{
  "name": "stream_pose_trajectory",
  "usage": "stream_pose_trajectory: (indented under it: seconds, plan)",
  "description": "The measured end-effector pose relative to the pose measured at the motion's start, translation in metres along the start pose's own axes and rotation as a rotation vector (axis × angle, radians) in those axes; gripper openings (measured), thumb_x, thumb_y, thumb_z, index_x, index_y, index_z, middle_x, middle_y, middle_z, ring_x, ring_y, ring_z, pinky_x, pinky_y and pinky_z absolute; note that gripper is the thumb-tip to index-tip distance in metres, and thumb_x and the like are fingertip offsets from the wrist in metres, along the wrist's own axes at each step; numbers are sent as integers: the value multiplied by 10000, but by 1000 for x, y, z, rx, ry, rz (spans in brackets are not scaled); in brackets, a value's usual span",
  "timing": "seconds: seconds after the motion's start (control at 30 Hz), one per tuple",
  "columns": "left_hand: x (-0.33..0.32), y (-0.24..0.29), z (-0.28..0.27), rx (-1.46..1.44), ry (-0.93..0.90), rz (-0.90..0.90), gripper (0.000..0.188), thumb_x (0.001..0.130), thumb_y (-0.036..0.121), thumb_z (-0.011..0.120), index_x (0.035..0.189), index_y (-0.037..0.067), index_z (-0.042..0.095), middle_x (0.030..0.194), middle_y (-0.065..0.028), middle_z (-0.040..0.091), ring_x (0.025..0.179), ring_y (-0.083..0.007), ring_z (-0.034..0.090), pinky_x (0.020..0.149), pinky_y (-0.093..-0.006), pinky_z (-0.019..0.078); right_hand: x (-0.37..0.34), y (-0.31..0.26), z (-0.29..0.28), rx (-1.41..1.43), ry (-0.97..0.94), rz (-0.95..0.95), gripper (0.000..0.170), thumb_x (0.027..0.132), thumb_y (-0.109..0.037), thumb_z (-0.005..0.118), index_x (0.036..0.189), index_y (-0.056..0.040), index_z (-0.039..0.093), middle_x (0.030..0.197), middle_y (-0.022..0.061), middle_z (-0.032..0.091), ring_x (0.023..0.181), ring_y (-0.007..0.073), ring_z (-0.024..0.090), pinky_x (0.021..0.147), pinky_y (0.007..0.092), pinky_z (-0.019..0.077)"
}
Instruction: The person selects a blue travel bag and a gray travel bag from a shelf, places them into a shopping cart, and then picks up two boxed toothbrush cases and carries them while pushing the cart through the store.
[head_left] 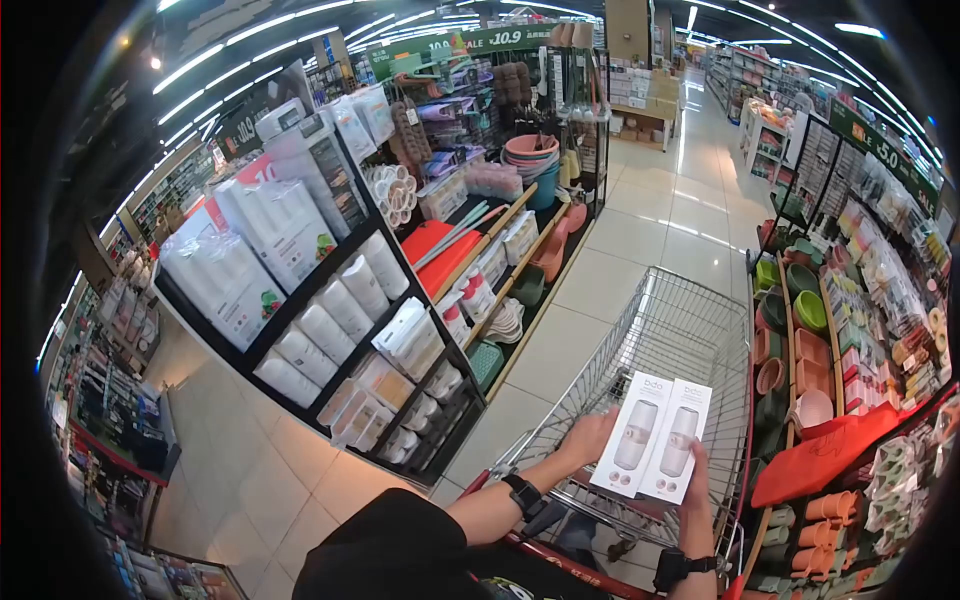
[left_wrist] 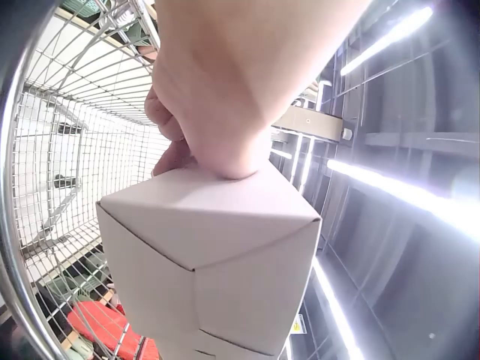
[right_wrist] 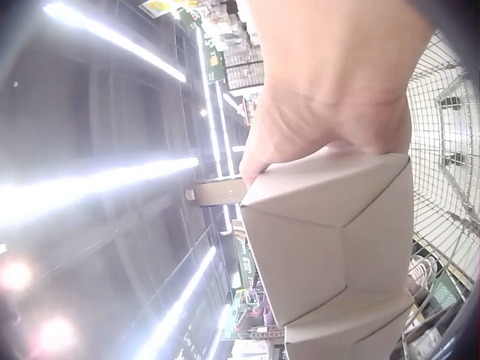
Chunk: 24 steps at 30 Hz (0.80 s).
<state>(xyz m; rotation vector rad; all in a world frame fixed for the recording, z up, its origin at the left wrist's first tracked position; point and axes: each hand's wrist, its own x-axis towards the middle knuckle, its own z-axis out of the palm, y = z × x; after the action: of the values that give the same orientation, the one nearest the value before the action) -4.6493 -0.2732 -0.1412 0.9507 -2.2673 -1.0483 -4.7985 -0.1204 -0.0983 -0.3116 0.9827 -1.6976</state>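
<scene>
Two white cartons with a printed cylindrical cup or bottle on the front, the left carton (head_left: 630, 435) and the right carton (head_left: 683, 440), stand side by side over a wire shopping cart (head_left: 690, 318). My left hand (head_left: 588, 438) grips the left carton's outer side, its fingers partly hidden behind it. The right hand (head_left: 697, 475) holds the right carton's outer side, with the thumb along the front edge. In the left wrist view, the plain end of a carton (left_wrist: 202, 232) lies below the hand. Two carton ends (right_wrist: 300, 255) meet in the right wrist view.
Left of the cart is a black shelf rack (head_left: 330, 400) with white rolls (head_left: 322, 333) and packaged goods. Shelves with plastic pots (head_left: 810, 312) and a red sheet (head_left: 825, 455) line the right side. A tiled aisle (head_left: 660, 185) runs ahead between them.
</scene>
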Motion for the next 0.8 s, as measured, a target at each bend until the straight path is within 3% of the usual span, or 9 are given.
stream_pose_trajectory:
  seconds: [0.1,0.13,0.17,0.23,0.33,0.47,0.57,0.7,0.8]
  plan:
    - [19,2,4,140,4,64,644,985,382,179,785,-67,595,778,-295,599,706,-496,558,695,-528,433,20,-12,-12,8,3,48,609,896,-431,462,1307,13,391,1218,175,532,1053,274,575,888,378,488]
    - [28,4,2,126,-93,-28,594,983,380,210,923,-61,603,857,-299,609,792,-486,571,756,-506,441,30,-17,-12,19,-5,55,605,897,-432,462,1304,10,398,1218,176,534,1052,272,576,891,379,486]
    - [37,12,-3,122,-84,-21,594,983,380,210,923,-61,603,857,-299,609,792,-486,571,756,-506,441,39,-24,-10,11,-11,48,605,897,-432,462,1304,10,398,1218,176,534,1052,272,576,891,379,486]
    - [55,35,-13,-121,-159,-217,542,988,370,250,1072,-59,571,920,-303,611,915,-450,576,832,-445,442,55,-36,-8,17,61,-30,597,899,-437,460,1298,5,409,1209,174,540,1041,270,583,884,378,491]
    - [81,42,-7,-347,-150,-264,519,990,373,282,1164,-48,532,1009,-271,616,1002,-378,579,886,-377,427,85,-55,-16,109,-38,-11,579,902,-422,465,1293,2,409,1203,166,543,1034,266,585,882,368,493]
    - [105,39,-4,-485,-185,-210,563,977,426,289,1159,-42,544,1108,-204,610,1007,-293,588,902,-337,413,123,-76,-23,42,-77,8,566,902,-395,477,1286,16,409,1194,160,547,1024,262,589,881,357,494]
    - [134,17,1,-313,-156,-218,481,966,358,348,1099,-40,582,1021,-192,643,930,-243,608,851,-331,442,154,-90,-21,-80,-77,27,562,896,-385,487,1286,13,413,1182,153,556,1028,254,589,885,350,490]
    - [179,2,11,-378,-26,-128,421,951,307,380,1022,-48,595,954,-165,659,872,-216,600,814,-351,454,198,-104,-26,-39,-95,69,571,897,-412,467,1296,-6,417,1181,143,560,1042,241,589,881,350,501]
    - [210,-32,12,-217,39,-32,432,960,310,340,975,-40,595,899,-114,643,796,-185,578,743,-335,468,237,-108,-29,58,-176,235,534,883,-452,470,1190,-16,508,1014,116,622,854,223,647,735,362,559]
